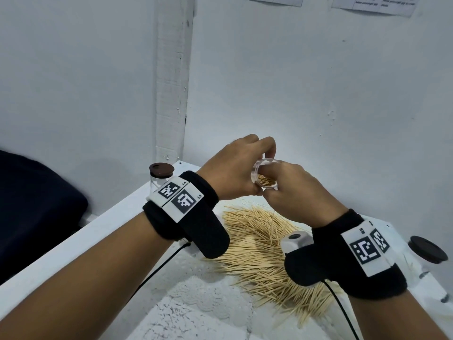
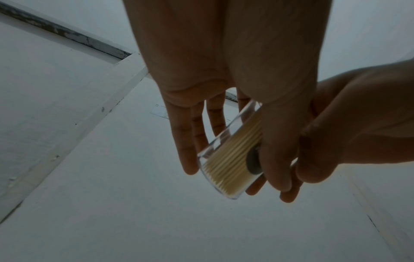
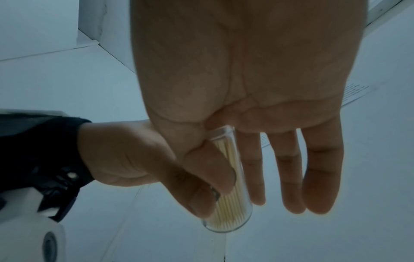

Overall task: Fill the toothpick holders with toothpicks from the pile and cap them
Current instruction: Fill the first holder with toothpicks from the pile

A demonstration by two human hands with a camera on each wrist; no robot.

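Observation:
A clear toothpick holder [image 1: 266,184] is held up above the table, uncapped, its mouth turned toward me and packed with toothpicks. My left hand [image 1: 241,165] grips it, thumb on one side and fingers on the other; in the left wrist view the holder [image 2: 226,159] lies between that thumb and the straight fingers. My right hand [image 1: 291,190] meets it from the right, thumb on the holder [image 3: 233,203] and fingers straight along its far side. A big pile of loose toothpicks [image 1: 259,246] lies on the table under both hands.
A clear holder with a dark brown cap [image 1: 160,177] stands at the back left corner of the white table [image 1: 122,217]. Another dark-capped holder [image 1: 426,253] stands at the right edge. The wall is close behind, and a dark bulky object [image 1: 36,204] sits left of the table.

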